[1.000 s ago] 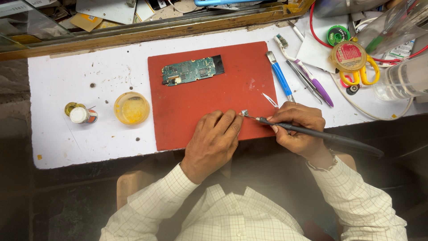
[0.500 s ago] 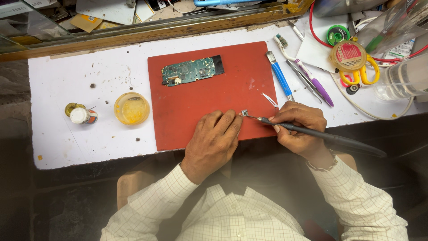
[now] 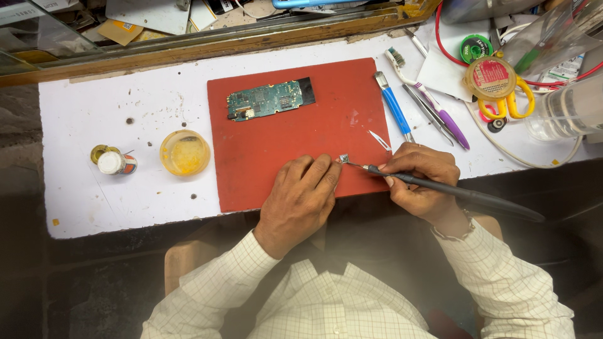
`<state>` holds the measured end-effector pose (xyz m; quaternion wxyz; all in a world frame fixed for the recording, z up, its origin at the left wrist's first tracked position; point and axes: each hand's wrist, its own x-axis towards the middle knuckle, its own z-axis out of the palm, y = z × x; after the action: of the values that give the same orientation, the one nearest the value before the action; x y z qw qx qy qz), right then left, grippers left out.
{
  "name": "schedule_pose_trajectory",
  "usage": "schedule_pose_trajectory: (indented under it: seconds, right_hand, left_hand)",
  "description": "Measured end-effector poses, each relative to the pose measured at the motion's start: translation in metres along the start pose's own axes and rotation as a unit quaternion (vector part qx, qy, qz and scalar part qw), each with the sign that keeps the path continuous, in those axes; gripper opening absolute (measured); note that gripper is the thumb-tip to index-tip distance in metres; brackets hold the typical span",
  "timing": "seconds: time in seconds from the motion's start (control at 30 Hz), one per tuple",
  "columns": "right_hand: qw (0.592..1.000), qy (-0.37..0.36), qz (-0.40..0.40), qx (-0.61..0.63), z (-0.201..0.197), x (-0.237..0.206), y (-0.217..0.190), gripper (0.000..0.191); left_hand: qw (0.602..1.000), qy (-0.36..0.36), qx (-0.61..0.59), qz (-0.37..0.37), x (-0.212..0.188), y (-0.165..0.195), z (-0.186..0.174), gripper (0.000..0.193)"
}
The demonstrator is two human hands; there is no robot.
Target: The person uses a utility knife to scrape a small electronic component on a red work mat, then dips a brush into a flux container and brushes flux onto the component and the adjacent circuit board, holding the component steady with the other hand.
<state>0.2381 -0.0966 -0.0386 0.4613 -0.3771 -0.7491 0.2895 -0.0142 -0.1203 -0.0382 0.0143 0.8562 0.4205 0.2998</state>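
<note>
Head view looks straight down on a white bench (image 3: 94, 188) with a red mat (image 3: 295, 138) laid on it. At the mat's near edge sits a tiny square chip (image 3: 344, 158), and the left hand (image 3: 301, 198) lies flat on the mat with its fingertips just beside that chip, not gripping anything. The right hand (image 3: 418, 179) is closed around a dark soldering iron (image 3: 452, 193), held like a pen, whose thin tip reaches the chip. Farther back on the mat lies a green circuit board (image 3: 269, 99), well apart from both hands. Left of the mat stand a shallow yellow dish (image 3: 184, 152) and a small white-capped bottle (image 3: 114, 162). Right of the mat (crowded there) lie a blue-handled tool (image 3: 394, 108), a purple toothbrush (image 3: 427, 97) and yellow-handled scissors (image 3: 506, 103)
</note>
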Motion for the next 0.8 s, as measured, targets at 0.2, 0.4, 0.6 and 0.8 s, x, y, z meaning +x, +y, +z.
schedule_pose_trajectory:
  seconds: [0.2,0.4,0.6,0.8]
  right_hand:
    - [1.0,0.006,0.011,-0.002,-0.0001,-0.001,-0.0003,0.018]
    - [1.0,-0.012,-0.014,-0.007,0.0013,0.0021,-0.0014,0.017]
    - [1.0,0.0,0.004,-0.008,0.0007,-0.0002,-0.0015,0.018]
    - [1.0,0.009,0.006,0.003,-0.0001,-0.0015,-0.0008,0.019]
  left_hand:
    - [1.0,0.0,0.001,0.0,-0.0003,0.0,0.0003,0.044]
    - [1.0,-0.003,-0.005,-0.001,-0.0009,-0.0006,0.0001,0.045]
    - [1.0,-0.005,0.002,-0.001,-0.0006,-0.0005,0.0014,0.045]
    - [1.0,-0.004,0.01,0.0,-0.0007,-0.0003,0.0015,0.045]
